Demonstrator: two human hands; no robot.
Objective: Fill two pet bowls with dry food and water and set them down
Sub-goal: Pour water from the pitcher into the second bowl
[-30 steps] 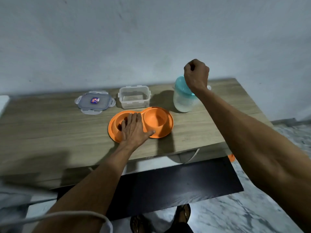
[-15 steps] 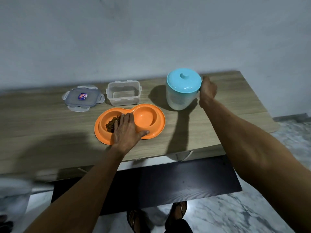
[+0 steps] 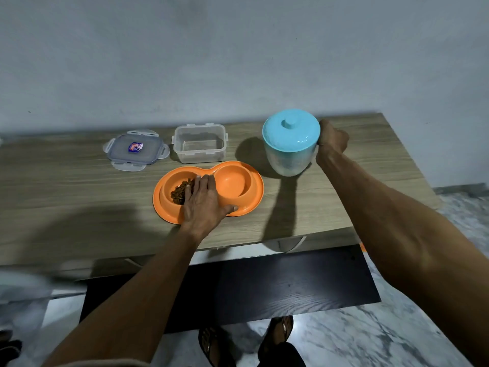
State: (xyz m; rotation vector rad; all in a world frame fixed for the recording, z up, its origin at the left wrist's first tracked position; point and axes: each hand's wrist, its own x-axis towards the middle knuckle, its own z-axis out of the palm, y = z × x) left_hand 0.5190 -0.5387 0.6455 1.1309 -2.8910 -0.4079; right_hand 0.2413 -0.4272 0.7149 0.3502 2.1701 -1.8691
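Clamping fingers of right hand (image 3: 330, 143) on side of turquoise-lidded translucent plastic jug (image 3: 288, 157), likely heavy, sloshy; pressing straight fingers of left hand (image 3: 205, 202) on orange plastic double bowl (image 3: 238, 184).

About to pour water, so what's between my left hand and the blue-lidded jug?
Between left hand and jug: the empty orange bowl, then bare tabletop, in the head view.

Wooden table (image 3: 66, 186), grey wall (image 3: 238, 62), marble floor (image 3: 370, 337)

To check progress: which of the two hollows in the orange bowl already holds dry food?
The hollow beneath the left hand, with brown kibble; the other hollow shows none.
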